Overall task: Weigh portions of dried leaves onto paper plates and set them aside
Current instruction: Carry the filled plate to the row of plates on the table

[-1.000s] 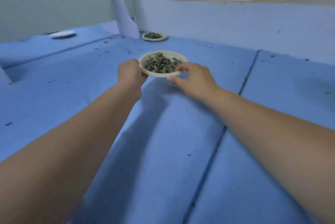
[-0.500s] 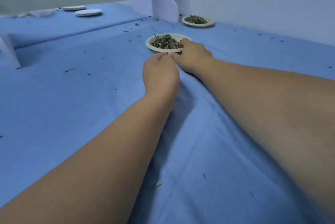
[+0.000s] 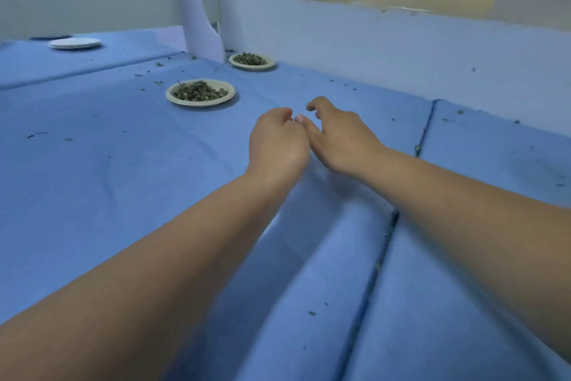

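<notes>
Hovering just over blue cloth (image 3: 92, 180): left hand (image 3: 278, 146) and right hand (image 3: 341, 138) side by side, almost touching — fingers (image 3: 313, 101) loosely curled, nothing held. Paper plate (image 3: 200, 103) with dried leaves (image 3: 199, 92) sits on cloth ahead-left of hands, clear of both. Second filled plate (image 3: 251, 68) further back near wall (image 3: 370, 50) — white plate (image 3: 75, 43) far left.

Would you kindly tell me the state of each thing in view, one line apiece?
Near plate: resting flat, holding dried leaves, touched by neither hand.
Far plate: further back, also holding leaves.
White plate: far left, no leaves visible on it.
Left hand: loosely curled, holding nothing.
Right hand: fingers relaxed, holding nothing.
Blue cloth: spread under everything, strewn with leaf crumbs.
</notes>
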